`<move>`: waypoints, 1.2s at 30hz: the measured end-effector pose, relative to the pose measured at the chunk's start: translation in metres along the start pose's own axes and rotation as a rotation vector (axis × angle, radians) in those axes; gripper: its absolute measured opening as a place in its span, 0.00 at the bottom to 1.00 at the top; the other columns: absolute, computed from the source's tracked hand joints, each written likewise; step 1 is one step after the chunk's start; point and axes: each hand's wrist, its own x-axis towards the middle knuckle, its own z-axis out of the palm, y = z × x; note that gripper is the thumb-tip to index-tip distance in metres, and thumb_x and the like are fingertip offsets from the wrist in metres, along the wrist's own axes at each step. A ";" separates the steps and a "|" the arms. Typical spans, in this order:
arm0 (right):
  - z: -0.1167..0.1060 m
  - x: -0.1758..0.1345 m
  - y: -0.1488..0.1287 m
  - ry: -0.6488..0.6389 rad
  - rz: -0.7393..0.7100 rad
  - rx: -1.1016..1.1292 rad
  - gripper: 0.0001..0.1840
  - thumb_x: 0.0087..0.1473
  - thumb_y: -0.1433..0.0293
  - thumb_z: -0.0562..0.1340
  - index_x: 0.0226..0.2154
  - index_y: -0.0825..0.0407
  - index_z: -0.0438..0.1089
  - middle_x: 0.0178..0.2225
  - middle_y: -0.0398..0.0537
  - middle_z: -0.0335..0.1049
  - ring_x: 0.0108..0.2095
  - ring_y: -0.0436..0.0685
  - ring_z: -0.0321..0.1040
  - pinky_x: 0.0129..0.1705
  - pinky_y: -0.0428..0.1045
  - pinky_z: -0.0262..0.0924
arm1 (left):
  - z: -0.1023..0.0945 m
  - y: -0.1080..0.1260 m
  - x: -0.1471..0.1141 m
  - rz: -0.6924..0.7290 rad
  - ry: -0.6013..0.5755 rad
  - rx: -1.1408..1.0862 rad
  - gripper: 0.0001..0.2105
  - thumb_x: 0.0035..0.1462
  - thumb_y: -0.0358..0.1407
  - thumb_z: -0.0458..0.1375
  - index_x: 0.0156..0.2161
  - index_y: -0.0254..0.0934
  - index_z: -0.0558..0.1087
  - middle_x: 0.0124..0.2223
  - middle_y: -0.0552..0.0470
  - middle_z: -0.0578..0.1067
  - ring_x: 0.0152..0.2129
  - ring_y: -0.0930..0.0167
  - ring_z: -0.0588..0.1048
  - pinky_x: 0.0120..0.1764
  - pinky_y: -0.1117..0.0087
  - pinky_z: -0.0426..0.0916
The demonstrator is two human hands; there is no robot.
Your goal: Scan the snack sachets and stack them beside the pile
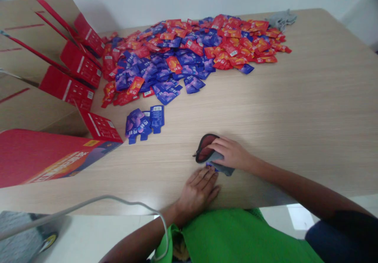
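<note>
My right hand grips a small grey zip pouch that gapes towards the left and shows a dark red lining. Some of its fingers reach over the rim into the opening. Flat on the table lies my left hand, fingers stretched out, with the fingertips against a blue packet. Most of that packet is hidden by the pouch and the fingers. To the left, a few blue spouted packets overlap on the table, apart from both hands.
A large heap of red and blue packets spreads along the back of the wooden table. An open red carton with raised flaps stands at left. A grey cloth lies at the back right. A pale cable crosses the front edge.
</note>
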 end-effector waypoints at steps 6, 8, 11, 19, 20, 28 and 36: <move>-0.034 0.041 0.064 0.178 0.168 -0.184 0.23 0.64 0.59 0.65 0.58 0.47 0.72 0.54 0.55 0.75 0.54 0.67 0.71 0.57 0.62 0.69 | -0.011 -0.003 0.009 0.025 -0.021 0.001 0.20 0.72 0.42 0.59 0.63 0.35 0.73 0.61 0.43 0.77 0.61 0.61 0.75 0.62 0.58 0.73; -0.047 0.039 0.075 0.334 0.253 -0.185 0.23 0.65 0.57 0.63 0.59 0.47 0.71 0.53 0.56 0.75 0.55 0.68 0.71 0.58 0.63 0.68 | -0.016 -0.007 0.020 0.017 -0.030 -0.026 0.18 0.73 0.41 0.57 0.62 0.35 0.73 0.58 0.44 0.80 0.57 0.63 0.77 0.60 0.60 0.74; -0.060 0.021 0.081 0.586 0.417 -0.130 0.25 0.65 0.53 0.62 0.58 0.49 0.71 0.51 0.57 0.76 0.53 0.68 0.73 0.56 0.63 0.68 | -0.021 -0.019 0.048 -0.013 -0.017 -0.068 0.15 0.76 0.39 0.53 0.60 0.37 0.74 0.50 0.47 0.82 0.47 0.66 0.80 0.54 0.62 0.76; -0.051 -0.045 0.082 0.767 0.789 0.035 0.28 0.62 0.47 0.62 0.55 0.49 0.74 0.48 0.56 0.78 0.49 0.69 0.75 0.53 0.64 0.68 | -0.005 -0.050 0.129 -0.246 0.060 0.098 0.23 0.68 0.52 0.61 0.56 0.36 0.74 0.51 0.41 0.75 0.47 0.58 0.75 0.50 0.55 0.76; -0.049 -0.049 0.083 0.769 0.816 0.051 0.29 0.62 0.46 0.62 0.54 0.50 0.74 0.47 0.57 0.78 0.49 0.69 0.75 0.53 0.64 0.67 | -0.002 -0.050 0.135 -0.268 0.031 0.114 0.24 0.66 0.53 0.63 0.56 0.35 0.73 0.51 0.41 0.74 0.47 0.57 0.74 0.49 0.55 0.76; -0.045 -0.051 0.083 0.796 0.865 0.107 0.31 0.61 0.45 0.63 0.54 0.51 0.75 0.46 0.57 0.79 0.49 0.68 0.75 0.53 0.65 0.66 | 0.002 -0.049 0.154 -0.398 -0.205 -0.024 0.21 0.63 0.39 0.69 0.56 0.31 0.71 0.49 0.39 0.77 0.45 0.56 0.78 0.47 0.57 0.75; -0.046 -0.051 0.080 0.811 0.864 0.168 0.31 0.61 0.46 0.64 0.56 0.50 0.75 0.49 0.57 0.79 0.51 0.68 0.75 0.55 0.64 0.66 | -0.040 -0.054 0.158 -0.175 -0.072 -0.501 0.12 0.67 0.41 0.65 0.52 0.40 0.78 0.45 0.50 0.79 0.42 0.68 0.78 0.46 0.68 0.73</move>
